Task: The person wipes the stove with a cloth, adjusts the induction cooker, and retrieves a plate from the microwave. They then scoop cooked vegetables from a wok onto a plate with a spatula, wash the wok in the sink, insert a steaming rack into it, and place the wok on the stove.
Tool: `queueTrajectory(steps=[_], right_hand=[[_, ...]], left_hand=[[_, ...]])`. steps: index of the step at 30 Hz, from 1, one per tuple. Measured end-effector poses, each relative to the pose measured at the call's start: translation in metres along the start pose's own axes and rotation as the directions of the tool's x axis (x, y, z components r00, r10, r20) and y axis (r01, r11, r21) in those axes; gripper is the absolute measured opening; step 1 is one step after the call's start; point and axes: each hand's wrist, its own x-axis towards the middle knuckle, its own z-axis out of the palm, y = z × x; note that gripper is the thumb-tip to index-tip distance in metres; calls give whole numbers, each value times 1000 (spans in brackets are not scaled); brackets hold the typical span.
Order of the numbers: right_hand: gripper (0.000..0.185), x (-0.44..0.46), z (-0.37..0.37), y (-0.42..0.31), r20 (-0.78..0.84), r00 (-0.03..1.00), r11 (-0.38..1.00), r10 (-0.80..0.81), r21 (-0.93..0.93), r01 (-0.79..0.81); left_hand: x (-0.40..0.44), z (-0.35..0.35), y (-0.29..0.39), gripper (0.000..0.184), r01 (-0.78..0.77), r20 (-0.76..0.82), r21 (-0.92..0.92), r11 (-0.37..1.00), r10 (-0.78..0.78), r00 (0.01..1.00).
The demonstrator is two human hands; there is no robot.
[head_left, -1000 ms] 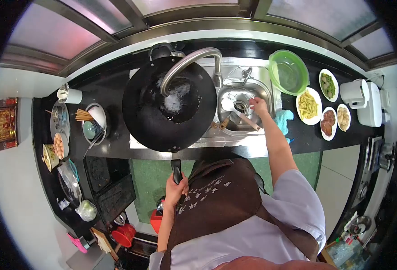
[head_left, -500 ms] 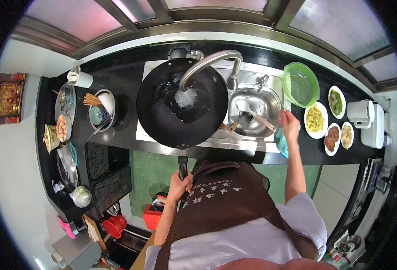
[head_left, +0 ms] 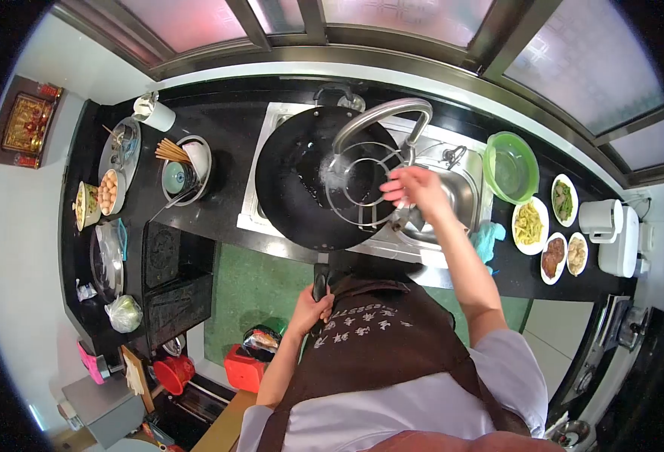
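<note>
My left hand is wrapped around the black handle of a large black wok. The wok sits over the left part of the steel sink unit, with the curved faucet above it. Water runs from the spout into the wok. My right hand holds a round wire steaming rack by its right side, over the wok near the stream. Below this hand, utensils with wooden handles rest at the sink basin, partly covered by my forearm.
A green basin stands right of the sink, beside a blue cloth. Several plates of food, one with yellow pieces, and a white kettle are further right. To the left are a utensil pot and a bowl of eggs.
My right hand has moved left from the sink's right edge to over the wok, where the wire rack now shows. My left hand stays on the wok handle. The whole view has shifted slightly.
</note>
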Motion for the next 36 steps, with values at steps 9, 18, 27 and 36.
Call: queueTrajectory(steps=[9, 18, 27, 36], right_hand=[[22, 111, 39, 74, -4, 987, 965, 162, -209, -159], [25, 65, 26, 32, 77, 913, 293, -401, -933, 208], [30, 50, 23, 6, 331, 779, 218, -532, -836, 504], [40, 102, 42, 36, 383, 863, 19, -329, -911, 412]], left_hand=[[-1, 1, -12, 15, -19, -16, -54, 998, 18, 1000], [-3, 2, -10, 15, -11, -4, -71, 997, 11, 1000], [-26, 1, -6, 14, -4, -15, 21, 1000, 4, 1000], [-33, 10, -3, 14, 6, -73, 108, 994, 2, 997]])
